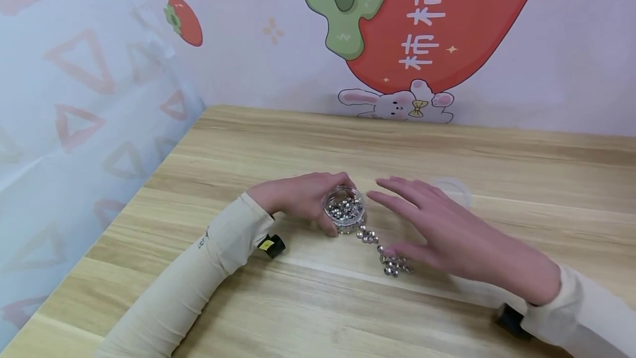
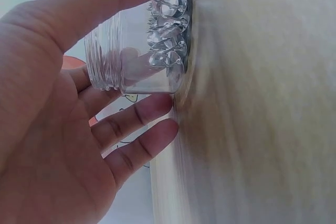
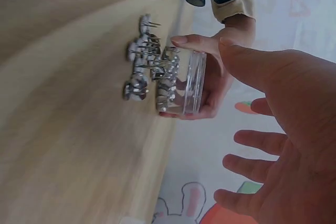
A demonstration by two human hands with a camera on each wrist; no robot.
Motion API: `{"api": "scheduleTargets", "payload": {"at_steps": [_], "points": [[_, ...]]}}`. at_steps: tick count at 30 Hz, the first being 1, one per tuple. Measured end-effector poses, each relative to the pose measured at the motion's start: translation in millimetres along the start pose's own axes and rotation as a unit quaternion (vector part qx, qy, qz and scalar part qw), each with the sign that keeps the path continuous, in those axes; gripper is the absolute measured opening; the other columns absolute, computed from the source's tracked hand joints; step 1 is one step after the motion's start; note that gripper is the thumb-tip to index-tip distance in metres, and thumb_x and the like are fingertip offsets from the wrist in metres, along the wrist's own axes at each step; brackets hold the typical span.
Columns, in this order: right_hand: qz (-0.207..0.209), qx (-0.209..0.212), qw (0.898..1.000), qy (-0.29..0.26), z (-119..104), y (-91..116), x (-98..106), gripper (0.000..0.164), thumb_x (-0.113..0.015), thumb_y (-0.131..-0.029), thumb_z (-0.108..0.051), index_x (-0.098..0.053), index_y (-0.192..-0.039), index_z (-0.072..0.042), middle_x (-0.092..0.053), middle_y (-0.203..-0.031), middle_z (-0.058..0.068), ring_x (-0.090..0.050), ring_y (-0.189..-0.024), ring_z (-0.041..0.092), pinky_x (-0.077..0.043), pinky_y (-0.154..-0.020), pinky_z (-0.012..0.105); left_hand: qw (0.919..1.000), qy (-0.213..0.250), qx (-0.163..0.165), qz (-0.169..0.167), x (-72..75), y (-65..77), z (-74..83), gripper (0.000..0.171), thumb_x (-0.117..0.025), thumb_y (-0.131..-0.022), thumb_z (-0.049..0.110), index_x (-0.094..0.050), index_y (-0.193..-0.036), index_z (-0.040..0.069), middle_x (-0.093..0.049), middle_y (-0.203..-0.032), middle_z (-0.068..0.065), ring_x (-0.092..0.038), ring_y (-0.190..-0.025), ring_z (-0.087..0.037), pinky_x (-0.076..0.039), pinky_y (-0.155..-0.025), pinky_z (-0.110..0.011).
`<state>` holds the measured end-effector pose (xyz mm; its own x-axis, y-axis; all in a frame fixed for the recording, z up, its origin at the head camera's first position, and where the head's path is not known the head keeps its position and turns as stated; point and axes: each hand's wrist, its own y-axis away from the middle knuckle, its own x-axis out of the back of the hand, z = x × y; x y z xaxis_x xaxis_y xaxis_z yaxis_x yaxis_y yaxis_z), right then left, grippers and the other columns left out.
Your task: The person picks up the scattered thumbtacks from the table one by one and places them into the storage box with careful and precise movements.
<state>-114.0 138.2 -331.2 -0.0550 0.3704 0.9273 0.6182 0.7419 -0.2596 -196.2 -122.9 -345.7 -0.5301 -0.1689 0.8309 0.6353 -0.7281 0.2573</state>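
Observation:
A small clear jar (image 1: 350,227) stands upright on the wooden table, with silver thumbtacks (image 1: 344,210) in its lower part. My left hand (image 1: 310,195) grips the jar, thumb on the near side and fingers round the far side; the left wrist view shows its threaded mouth (image 2: 105,59) uncovered. Loose thumbtacks (image 1: 396,266) lie in a cluster to the right of the jar, and a smaller group (image 1: 367,235) lies close against it. Over the loose tacks hovers my right hand (image 1: 442,225), fingers spread and holding nothing; in the right wrist view its palm (image 3: 294,145) faces the jar.
A translucent round lid (image 1: 454,189) lies on the table behind my right hand, partly hidden by it. A printed cloth (image 1: 546,59) hangs behind the table's far edge, and another patterned sheet (image 1: 74,98) hangs along the left side. Black wrist devices (image 1: 272,246) sit below both sleeves.

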Motion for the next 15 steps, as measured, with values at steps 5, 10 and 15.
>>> {"api": "scheduleTargets", "payload": {"at_steps": [5, 10, 15], "points": [[0.006, 0.001, 1.0, 0.008, 0, 20, 1, 0.076, -0.078, -0.078, -0.038, -0.045, -0.143, -0.019, -0.053, -0.14, 0.005, -0.048, -0.124, 0.024, -0.049, -0.093, 0.057, 1.0, 0.001, 0.0, 0.001, -0.8, -0.2, -0.5, 0.081, -0.088, -0.064, 0.03, -0.045, -0.131, 0.017, -0.057, -0.128, -0.002, -0.051, -0.114, -0.015, -0.044, -0.102, -0.038], [-0.001, 0.003, 1.0, 0.004, 0, 24, 1, 0.055, -0.082, -0.075, -0.027, -0.061, -0.124, -0.018, -0.067, -0.117, -0.005, -0.06, -0.104, 0.014, -0.059, -0.081, 0.044, 1.0, 0.005, 0.0, 0.003, -2.0, -0.5, -1.2, 0.081, -0.088, -0.063, 0.029, -0.046, -0.13, 0.017, -0.058, -0.127, -0.002, -0.051, -0.113, -0.015, -0.044, -0.101, -0.037], [-0.022, 0.003, 1.0, -0.012, 2, 25, 1, 0.031, -0.081, -0.074, -0.01, -0.068, -0.102, -0.018, -0.07, -0.096, -0.01, -0.063, -0.087, 0.007, -0.061, -0.071, 0.037, 1.0, 0.003, -0.002, 0.004, -1.6, -0.3, -0.2, 0.082, -0.089, -0.063, 0.028, -0.045, -0.131, 0.016, -0.057, -0.127, -0.004, -0.051, -0.113, -0.016, -0.044, -0.101, -0.038]]}}
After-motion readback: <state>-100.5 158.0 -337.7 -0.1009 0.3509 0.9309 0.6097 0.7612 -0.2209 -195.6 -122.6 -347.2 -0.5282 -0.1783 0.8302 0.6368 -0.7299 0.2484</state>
